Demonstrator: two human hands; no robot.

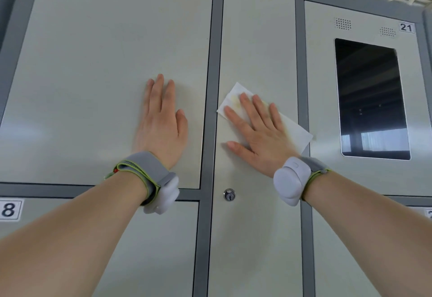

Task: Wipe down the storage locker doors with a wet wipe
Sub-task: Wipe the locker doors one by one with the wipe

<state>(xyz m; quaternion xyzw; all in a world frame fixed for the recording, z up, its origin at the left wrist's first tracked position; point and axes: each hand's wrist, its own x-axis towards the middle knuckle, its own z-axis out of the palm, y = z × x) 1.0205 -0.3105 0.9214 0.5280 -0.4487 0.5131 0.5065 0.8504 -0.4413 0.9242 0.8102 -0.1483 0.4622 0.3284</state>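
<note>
Forearms with grey wristbands fill my lower view. Fingers straight and slightly spread, my right hand presses the white wipe flat on the narrow door, just above-right of the keyhole. Up-left of the keyhole, my left hand rests flat, fingers together, on the wide door. A dark screen sits far right of it.

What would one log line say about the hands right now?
left hand: flat on left door | right hand: presses wipe on middle door
</note>
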